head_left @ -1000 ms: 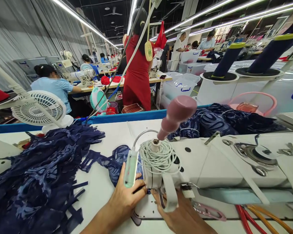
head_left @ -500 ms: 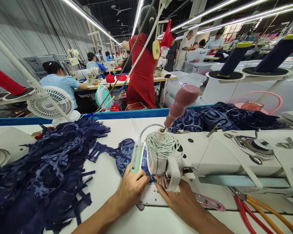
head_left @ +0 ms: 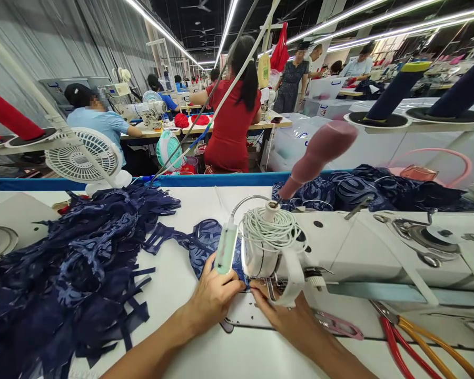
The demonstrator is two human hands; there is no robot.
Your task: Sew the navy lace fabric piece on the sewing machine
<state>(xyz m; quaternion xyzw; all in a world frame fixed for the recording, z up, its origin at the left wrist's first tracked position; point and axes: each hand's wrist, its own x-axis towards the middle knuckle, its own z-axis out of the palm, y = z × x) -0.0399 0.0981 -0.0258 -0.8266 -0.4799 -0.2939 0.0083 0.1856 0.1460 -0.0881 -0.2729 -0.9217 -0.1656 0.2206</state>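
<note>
A navy patterned bra (head_left: 205, 243) lies on the white sewing table, its edge under the head of a sewing machine (head_left: 256, 260). My left hand (head_left: 215, 295) has its fingers closed on the bra's edge, left of the needle area. Right beside the presser foot, my right hand (head_left: 288, 321) pinches the same edge with its fingertips; its other fingers are partly hidden behind the machine head. A small pale green lamp (head_left: 226, 248) on a bendable neck hangs just over my left hand. Pale cord (head_left: 270, 227) is coiled round the machine top, where a pink-handled tool (head_left: 319, 158) stands tilted.
Heaped navy bra pieces (head_left: 63, 273) cover the table's left side; more navy pieces (head_left: 347, 189) lie behind the machine. Red-and-orange-handled shears (head_left: 398, 331) and a pink thread snipper (head_left: 339, 323) rest at right. A white fan (head_left: 85, 155) stands at the back left. Co-workers sit beyond.
The view has shifted slightly. Both hands remain at the bra's edge by the presser foot. A co-worker in red ahead has lowered from standing to sitting; another in a dark dress has turned.
</note>
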